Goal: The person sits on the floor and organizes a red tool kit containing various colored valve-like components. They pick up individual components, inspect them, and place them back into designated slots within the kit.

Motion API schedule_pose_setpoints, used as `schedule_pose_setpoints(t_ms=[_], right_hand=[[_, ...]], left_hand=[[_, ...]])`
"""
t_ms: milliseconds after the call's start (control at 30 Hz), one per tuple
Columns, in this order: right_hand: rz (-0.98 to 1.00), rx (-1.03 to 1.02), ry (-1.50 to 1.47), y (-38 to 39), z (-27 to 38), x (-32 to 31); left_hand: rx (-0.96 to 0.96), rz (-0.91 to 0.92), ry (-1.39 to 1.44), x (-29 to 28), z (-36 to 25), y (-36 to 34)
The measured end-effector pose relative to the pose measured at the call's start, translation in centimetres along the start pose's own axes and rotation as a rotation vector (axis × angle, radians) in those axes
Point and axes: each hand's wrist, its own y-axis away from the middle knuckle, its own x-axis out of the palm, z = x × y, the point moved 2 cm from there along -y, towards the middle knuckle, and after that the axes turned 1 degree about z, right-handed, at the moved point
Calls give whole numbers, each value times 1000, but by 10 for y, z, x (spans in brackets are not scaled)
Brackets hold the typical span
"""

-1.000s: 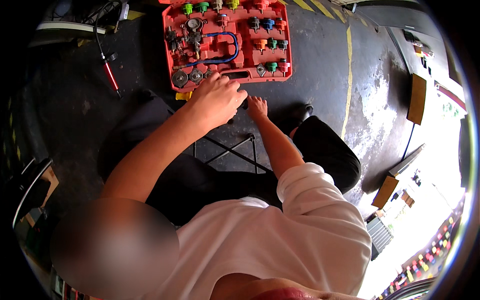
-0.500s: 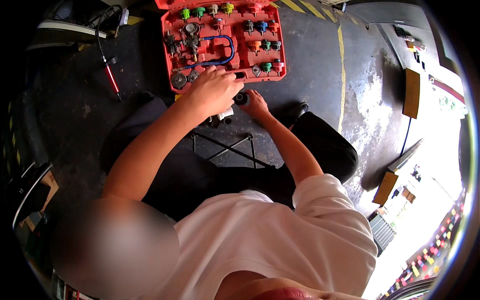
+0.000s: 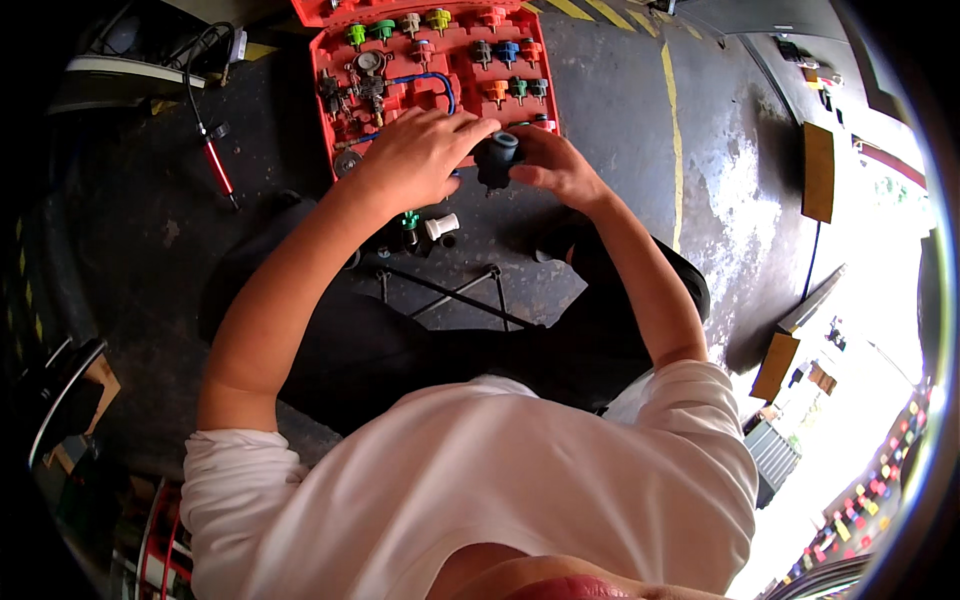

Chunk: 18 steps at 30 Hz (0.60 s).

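Here, black fitting (image 3: 494, 170) is grasped by right hand (image 3: 562, 168), ring end (image 3: 506, 141) up; left hand (image 3: 420, 152) just left, grip can't be told.

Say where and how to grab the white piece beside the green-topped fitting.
Probably pinch the white piece across its middle, coming from the picture's right: it lies slantwise, longer than wide, with the green-topped fitting close at its left, a dark round piece just below, and floor showing to its right.

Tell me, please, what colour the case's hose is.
The hose is blue, clearest in the head view.
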Motion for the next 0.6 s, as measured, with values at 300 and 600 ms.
schedule_pose_setpoints(t_ms=[300, 600], right_hand=[[8, -4, -262, -4, 35, -14], [29, 2, -429, 5, 37, -4]], left_hand=[[164, -245, 75, -35, 1, -30], [188, -181, 205, -33, -11, -32]])
